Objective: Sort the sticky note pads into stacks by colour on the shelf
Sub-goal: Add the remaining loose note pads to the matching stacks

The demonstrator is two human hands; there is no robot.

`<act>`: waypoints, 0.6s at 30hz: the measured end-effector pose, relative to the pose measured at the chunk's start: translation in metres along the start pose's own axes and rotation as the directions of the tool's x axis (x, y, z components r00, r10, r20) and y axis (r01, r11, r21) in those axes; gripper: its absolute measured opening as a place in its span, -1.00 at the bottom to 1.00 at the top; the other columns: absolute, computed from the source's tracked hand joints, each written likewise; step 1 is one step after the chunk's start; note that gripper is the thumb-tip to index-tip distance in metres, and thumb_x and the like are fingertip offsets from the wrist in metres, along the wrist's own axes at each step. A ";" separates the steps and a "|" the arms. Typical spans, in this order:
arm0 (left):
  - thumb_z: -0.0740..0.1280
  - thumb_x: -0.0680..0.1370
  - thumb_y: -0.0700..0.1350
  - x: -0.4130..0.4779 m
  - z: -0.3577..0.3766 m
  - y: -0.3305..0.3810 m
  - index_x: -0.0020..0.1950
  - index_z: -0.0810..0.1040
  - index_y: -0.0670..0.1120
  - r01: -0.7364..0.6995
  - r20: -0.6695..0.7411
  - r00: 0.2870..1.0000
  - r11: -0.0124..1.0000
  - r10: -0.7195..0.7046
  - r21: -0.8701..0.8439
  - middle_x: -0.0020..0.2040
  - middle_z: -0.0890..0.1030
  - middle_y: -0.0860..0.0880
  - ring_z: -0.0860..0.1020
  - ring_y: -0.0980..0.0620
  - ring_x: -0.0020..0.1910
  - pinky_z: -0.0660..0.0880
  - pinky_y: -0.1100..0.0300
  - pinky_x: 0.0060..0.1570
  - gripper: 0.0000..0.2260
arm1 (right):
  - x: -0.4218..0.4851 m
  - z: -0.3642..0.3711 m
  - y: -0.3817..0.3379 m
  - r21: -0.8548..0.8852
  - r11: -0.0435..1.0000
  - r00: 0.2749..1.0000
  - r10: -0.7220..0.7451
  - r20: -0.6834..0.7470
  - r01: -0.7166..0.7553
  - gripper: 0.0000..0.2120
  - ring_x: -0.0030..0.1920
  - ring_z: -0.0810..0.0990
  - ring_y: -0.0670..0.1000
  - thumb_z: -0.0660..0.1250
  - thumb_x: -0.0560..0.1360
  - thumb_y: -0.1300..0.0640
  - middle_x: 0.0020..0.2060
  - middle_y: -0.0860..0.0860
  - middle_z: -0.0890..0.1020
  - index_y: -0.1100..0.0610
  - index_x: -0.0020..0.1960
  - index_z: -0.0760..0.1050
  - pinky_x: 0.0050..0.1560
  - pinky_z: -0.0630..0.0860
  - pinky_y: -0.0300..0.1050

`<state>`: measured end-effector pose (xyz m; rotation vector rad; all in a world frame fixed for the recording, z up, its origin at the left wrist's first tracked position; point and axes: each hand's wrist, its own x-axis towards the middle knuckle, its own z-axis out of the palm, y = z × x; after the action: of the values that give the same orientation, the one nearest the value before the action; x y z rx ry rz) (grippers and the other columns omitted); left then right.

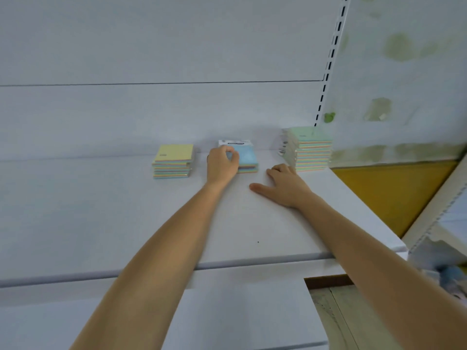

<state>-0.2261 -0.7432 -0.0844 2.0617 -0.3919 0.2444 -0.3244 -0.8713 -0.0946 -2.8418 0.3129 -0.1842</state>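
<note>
Three stacks of sticky note pads stand near the back of a white shelf [126, 223]. A short yellow-topped stack [174, 160] is on the left. In the middle is a low blue-topped stack [246, 157] with a white label strip at its far edge. My left hand [222, 165] has its fingers closed on the left side of the top blue pad. A taller green-topped stack [312, 149] stands at the right end. My right hand [283, 185] lies flat on the shelf just in front of that stack, fingers spread, holding nothing.
A white back panel rises behind the pads. A slotted upright [328, 64] runs up at the right end of the shelf. Beyond it are a pale stained wall, a yellow panel [394, 193] and another shelf unit [444, 210]. A lower shelf sits below.
</note>
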 end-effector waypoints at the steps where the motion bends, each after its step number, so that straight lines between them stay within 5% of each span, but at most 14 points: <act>1: 0.29 0.50 -0.14 -0.001 -0.001 0.000 0.17 0.53 -0.20 0.013 0.021 1.000 1.000 -0.013 0.004 0.22 0.54 -0.19 0.46 -0.12 0.25 0.33 0.16 0.23 -0.72 | 0.000 0.000 0.000 0.005 1.000 1.000 0.000 -0.001 0.000 -0.32 0.40 0.20 0.15 0.14 0.42 -0.33 0.37 0.13 0.31 0.17 0.31 0.35 0.39 0.19 0.00; 11: 0.24 0.55 -0.09 0.002 -0.006 -0.010 0.22 0.53 -0.20 -0.133 0.162 0.981 0.973 0.102 0.191 0.29 0.49 -0.20 0.41 -0.11 0.31 0.26 0.10 0.35 -0.70 | 0.003 0.003 0.004 0.046 0.999 1.000 -0.016 -0.005 0.017 -0.35 0.39 0.20 0.13 0.16 0.41 -0.32 0.35 0.10 0.31 0.16 0.26 0.38 0.37 0.20 -0.01; 15: 0.20 0.57 -0.03 -0.003 -0.005 -0.010 0.35 0.42 -0.12 -0.161 0.160 0.980 0.949 0.120 0.272 0.46 0.28 -0.17 0.21 -0.12 0.45 0.12 0.11 0.44 -0.63 | 0.003 0.002 0.005 0.047 0.998 0.999 -0.033 -0.011 0.034 -0.35 0.38 0.20 0.14 0.16 0.42 -0.31 0.35 0.11 0.31 0.16 0.28 0.37 0.36 0.20 0.01; 18: 0.18 0.58 -0.02 -0.013 -0.008 0.000 0.40 0.34 -0.08 -0.283 0.141 0.958 0.897 0.249 0.339 0.49 0.23 -0.08 0.15 -0.07 0.47 0.21 0.09 0.38 -0.60 | -0.001 0.002 0.003 0.067 0.997 0.998 -0.043 -0.054 0.047 -0.34 0.40 0.21 0.12 0.20 0.42 -0.28 0.36 0.09 0.31 0.14 0.35 0.31 0.38 0.18 -0.01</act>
<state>-0.2382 -0.7336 -0.0844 2.3792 -0.7374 0.4093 -0.3260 -0.8731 -0.0972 -2.7819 0.2492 -0.2744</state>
